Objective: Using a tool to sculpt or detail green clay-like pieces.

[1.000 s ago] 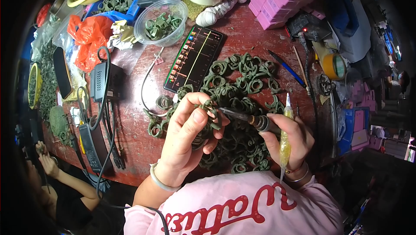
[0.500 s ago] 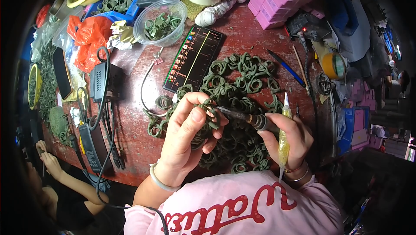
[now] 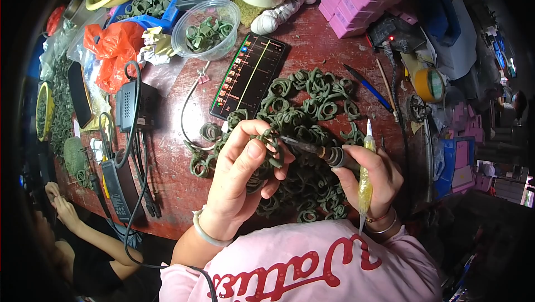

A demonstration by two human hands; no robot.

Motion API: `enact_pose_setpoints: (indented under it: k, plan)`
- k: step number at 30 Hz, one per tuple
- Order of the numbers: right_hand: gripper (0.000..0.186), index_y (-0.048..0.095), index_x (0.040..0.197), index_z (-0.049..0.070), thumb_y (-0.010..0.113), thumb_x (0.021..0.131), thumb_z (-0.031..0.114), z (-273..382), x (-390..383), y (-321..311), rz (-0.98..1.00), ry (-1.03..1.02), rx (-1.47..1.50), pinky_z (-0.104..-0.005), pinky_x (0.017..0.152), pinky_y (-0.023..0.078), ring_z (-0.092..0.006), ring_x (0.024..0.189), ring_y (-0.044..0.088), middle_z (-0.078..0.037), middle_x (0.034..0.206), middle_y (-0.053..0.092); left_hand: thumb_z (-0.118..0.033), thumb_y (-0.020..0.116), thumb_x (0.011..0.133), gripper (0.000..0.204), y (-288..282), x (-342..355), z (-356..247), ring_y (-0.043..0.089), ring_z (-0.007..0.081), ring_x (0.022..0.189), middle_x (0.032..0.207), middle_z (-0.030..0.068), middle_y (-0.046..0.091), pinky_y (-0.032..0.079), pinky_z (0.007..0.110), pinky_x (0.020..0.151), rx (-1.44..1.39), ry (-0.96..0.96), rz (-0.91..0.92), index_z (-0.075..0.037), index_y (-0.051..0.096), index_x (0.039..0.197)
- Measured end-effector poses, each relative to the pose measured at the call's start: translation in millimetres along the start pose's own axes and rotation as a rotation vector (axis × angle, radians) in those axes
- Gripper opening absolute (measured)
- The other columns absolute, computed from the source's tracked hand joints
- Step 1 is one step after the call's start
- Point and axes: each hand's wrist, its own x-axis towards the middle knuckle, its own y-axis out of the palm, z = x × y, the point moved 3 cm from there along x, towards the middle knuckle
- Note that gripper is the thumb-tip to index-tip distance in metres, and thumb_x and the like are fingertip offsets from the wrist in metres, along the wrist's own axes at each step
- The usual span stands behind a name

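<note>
My left hand (image 3: 231,174) pinches a dark green ring (image 3: 274,154) between thumb and fingers, above the heap. My right hand (image 3: 382,182) is closed on a soldering-iron-like tool (image 3: 336,157), whose dark metal tip points left and reaches the ring; whether it touches cannot be made out. The same hand also keeps a slim tool with a glittery yellow handle and pale pointed tip (image 3: 365,185) upright between its fingers. Beneath both hands lies a heap of similar green rings (image 3: 312,182), partly hidden by them, with more rings spread behind (image 3: 329,93).
On the red table, a phone (image 3: 251,76) lies beyond the heap, near a clear tub of green pieces (image 3: 209,32). Black power boxes (image 3: 135,104) and cables stand left. Right are a blue pen (image 3: 370,90) and pink blocks (image 3: 362,1). Another person's hands (image 3: 64,207) are at lower left.
My hands and the ring are almost unmoved; the yellow-handled tool has shifted very slightly. The other person's hands at lower left have moved a little.
</note>
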Motion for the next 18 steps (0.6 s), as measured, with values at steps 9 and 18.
enact_pose_setpoints:
  k: [9,18]
  plan:
    - [0.039,0.066,0.103,0.001,0.085,0.072,0.014,0.4,4.6,-0.9,-0.01,-0.075,-0.021,-0.0311,0.056,0.053,-0.0232,0.064,0.065,-0.008,0.083,0.067,-0.032,0.06,0.097,0.029,1.0,0.0,0.1,0.06,0.0114,0.069,0.091,0.0137,0.064,0.042,0.018,0.045,0.005,0.003,0.01,-0.007,0.048,0.108]
    - [0.038,0.064,0.105,0.0,0.083,0.075,0.015,-0.5,4.0,-5.7,-0.055,-0.061,0.051,-0.0311,0.057,0.053,-0.0224,0.065,0.065,-0.008,0.087,0.07,-0.028,0.067,0.093,0.031,0.3,-0.4,0.4,0.06,0.0106,0.07,0.093,0.011,0.064,0.042,0.018,0.046,0.017,-0.019,0.002,-0.007,0.052,0.11]
